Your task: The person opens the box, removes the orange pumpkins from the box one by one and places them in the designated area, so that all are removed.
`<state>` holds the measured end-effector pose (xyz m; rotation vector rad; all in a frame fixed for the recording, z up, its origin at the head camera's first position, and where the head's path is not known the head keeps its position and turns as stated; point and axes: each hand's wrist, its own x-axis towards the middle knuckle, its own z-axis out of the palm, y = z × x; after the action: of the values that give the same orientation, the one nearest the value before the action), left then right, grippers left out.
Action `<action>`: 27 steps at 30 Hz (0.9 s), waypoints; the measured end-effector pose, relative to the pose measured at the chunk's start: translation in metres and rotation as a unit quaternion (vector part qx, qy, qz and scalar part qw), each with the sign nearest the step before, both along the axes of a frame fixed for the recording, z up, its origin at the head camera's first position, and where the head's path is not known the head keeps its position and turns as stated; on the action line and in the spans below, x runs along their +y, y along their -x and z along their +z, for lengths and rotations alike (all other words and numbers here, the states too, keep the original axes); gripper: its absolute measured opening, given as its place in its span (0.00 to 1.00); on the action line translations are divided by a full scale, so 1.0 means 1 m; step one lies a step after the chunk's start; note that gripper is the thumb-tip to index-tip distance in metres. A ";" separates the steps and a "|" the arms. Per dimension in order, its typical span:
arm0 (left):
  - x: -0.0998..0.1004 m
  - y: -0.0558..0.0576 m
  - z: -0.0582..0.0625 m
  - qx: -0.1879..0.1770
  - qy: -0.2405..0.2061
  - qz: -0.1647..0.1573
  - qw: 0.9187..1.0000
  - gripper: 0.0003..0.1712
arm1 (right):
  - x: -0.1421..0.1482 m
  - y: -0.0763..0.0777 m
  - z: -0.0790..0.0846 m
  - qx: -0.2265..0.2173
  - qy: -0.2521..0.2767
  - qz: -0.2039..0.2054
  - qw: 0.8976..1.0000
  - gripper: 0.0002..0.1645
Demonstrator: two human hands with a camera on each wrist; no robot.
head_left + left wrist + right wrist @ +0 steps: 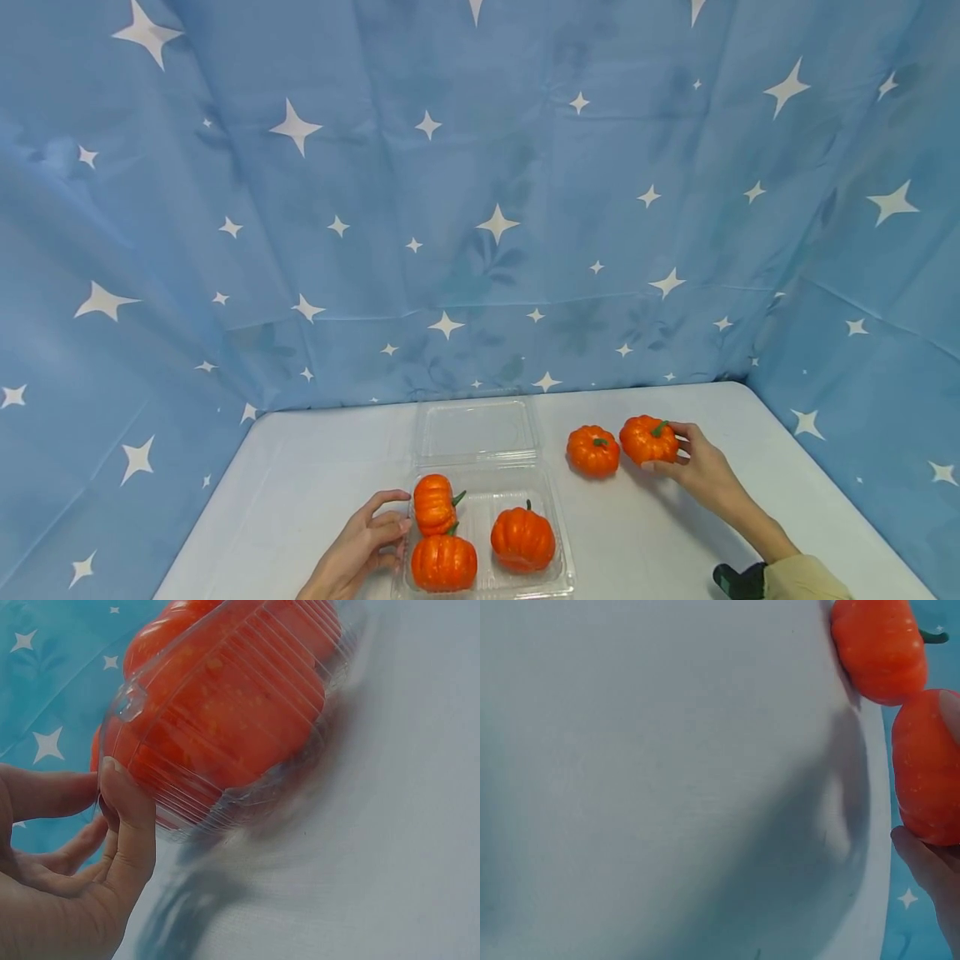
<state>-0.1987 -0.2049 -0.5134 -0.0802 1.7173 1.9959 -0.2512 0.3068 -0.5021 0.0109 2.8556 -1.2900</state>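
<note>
A small orange toy pumpkin with a green stem is held in my right hand, thumb on its near side and fingers behind. The right wrist view shows this pumpkin raised off the white table, its shadow falling apart from it. Just left of it, a second pumpkin rests on the table. My left hand pinches the left rim of a clear plastic clamshell box between thumb and finger, plainest in the left wrist view. Three pumpkins sit inside: two along the left side, one at the right.
The box's hinged lid lies folded back toward the far side of the white table. Behind and at both sides hangs a blue curtain with white stars. A black wrist strap shows by the right sleeve.
</note>
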 end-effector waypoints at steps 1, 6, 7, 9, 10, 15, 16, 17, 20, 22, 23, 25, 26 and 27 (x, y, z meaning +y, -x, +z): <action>0.000 0.000 0.000 0.000 0.001 0.001 1.000 0.36 | 0.000 0.001 -0.001 -0.004 -0.001 -0.002 1.000 0.52; 0.002 -0.002 0.001 0.000 0.009 0.006 1.000 0.35 | 0.000 0.004 -0.009 -0.003 -0.016 0.002 1.000 0.53; 0.002 -0.002 0.001 0.001 0.010 0.007 1.000 0.35 | 0.000 0.004 -0.011 -0.002 -0.019 0.002 1.000 0.53; 0.002 -0.003 0.002 0.003 0.011 0.007 1.000 0.35 | 0.000 0.004 -0.013 -0.003 -0.024 0.003 1.000 0.54; 0.003 -0.003 0.002 0.004 0.011 0.007 1.000 0.35 | -0.001 0.005 -0.013 -0.005 -0.023 0.004 1.000 0.54; 0.003 -0.003 0.001 0.005 0.016 0.010 1.000 0.35 | -0.001 0.006 -0.016 -0.019 -0.029 0.008 0.999 0.57; 0.003 -0.003 0.000 0.005 0.016 0.010 1.000 0.35 | -0.001 0.006 -0.017 -0.022 -0.031 0.008 0.999 0.57; 0.003 -0.003 0.000 0.006 0.016 0.011 1.000 0.35 | -0.001 0.006 -0.017 -0.025 -0.034 0.008 0.999 0.58; 0.004 -0.002 0.000 0.008 0.016 0.011 1.000 0.36 | 0.000 0.007 -0.017 -0.033 -0.044 0.012 0.998 0.60; 0.004 -0.002 0.000 0.009 0.016 0.012 1.000 0.36 | -0.001 0.008 -0.016 -0.037 -0.053 0.018 0.998 0.62; 0.004 -0.001 0.000 0.009 0.016 0.013 1.000 0.36 | -0.001 0.009 -0.015 -0.039 -0.058 0.022 0.997 0.63; 0.004 -0.001 0.000 0.010 0.016 0.016 1.000 0.35 | -0.001 0.010 -0.013 -0.040 -0.068 0.030 0.996 0.66; 0.005 -0.001 0.000 0.010 0.015 0.017 1.000 0.35 | -0.001 0.010 -0.013 -0.040 -0.073 0.033 0.996 0.66; 0.005 -0.001 0.000 0.010 0.015 0.018 1.000 0.35 | -0.001 0.011 -0.012 -0.038 -0.078 0.036 0.996 0.67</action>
<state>-0.1973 -0.2002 -0.5130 -0.1025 1.7707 2.0029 -0.2620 0.3060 -0.5142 -0.0395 2.8547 -1.0296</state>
